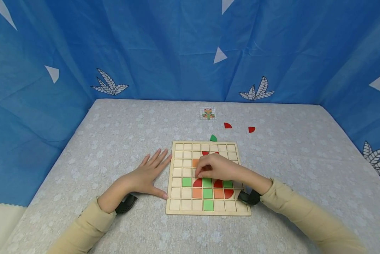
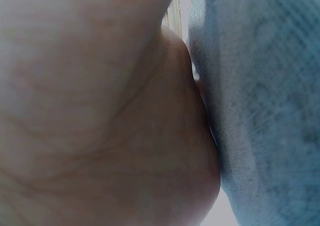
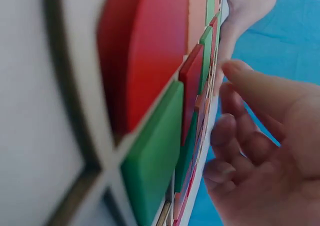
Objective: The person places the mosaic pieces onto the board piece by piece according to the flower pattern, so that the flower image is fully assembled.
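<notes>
A wooden grid board (image 1: 186,204) lies on the table, partly filled with green square tiles (image 1: 208,205), orange square tiles (image 1: 197,193) and red quarter-circle tiles (image 1: 229,193). My left hand (image 1: 148,175) rests with fingers spread beside the board, fingertips and thumb at its left edge. Over the middle of the grid, my right hand (image 1: 220,167) has curled fingers, thumb and index tips close together just above a red tile (image 1: 197,182). In the right wrist view the fingers (image 3: 224,131) hover beside the tiles; I cannot tell whether a piece sits between the tips.
Behind the board lie a green leaf-shaped piece (image 1: 213,138) and two loose red pieces, one left (image 1: 227,125) and one right (image 1: 251,129). A small pattern card (image 1: 207,113) lies farther back. A blue curtain (image 1: 177,53) hangs along the table's far edge.
</notes>
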`<state>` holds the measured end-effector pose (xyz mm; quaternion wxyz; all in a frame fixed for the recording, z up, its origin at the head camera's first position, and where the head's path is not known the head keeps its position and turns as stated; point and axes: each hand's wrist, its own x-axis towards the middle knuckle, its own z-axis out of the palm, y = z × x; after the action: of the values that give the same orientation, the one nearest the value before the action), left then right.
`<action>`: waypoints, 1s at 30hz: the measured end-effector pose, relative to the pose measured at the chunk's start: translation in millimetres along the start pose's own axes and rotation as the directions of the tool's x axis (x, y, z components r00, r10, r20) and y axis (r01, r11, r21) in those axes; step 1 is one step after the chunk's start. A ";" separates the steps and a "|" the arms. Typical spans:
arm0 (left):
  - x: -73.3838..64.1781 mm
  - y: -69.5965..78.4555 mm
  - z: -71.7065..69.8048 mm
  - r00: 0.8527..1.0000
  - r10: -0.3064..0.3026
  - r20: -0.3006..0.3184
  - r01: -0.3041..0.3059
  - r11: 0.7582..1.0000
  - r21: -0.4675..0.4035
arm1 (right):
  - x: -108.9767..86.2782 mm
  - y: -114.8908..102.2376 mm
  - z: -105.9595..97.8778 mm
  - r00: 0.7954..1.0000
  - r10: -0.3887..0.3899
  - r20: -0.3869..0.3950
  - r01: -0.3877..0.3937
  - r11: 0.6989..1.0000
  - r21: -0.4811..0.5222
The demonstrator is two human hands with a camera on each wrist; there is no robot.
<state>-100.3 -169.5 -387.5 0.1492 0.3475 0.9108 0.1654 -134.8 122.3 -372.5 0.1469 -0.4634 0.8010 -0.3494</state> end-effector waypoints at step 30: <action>-0.8 1.5 0.0 1.000 -0.005 -0.004 0.005 1.000 -0.014 | 0.0 99.7 -92.0 0.663 0.619 -0.420 -0.651 0.754 0.084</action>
<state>-98.9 -169.0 -386.8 0.1501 0.3438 0.9109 0.1720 -250.0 193.8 -376.2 0.0653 -0.0728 0.9361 -0.3379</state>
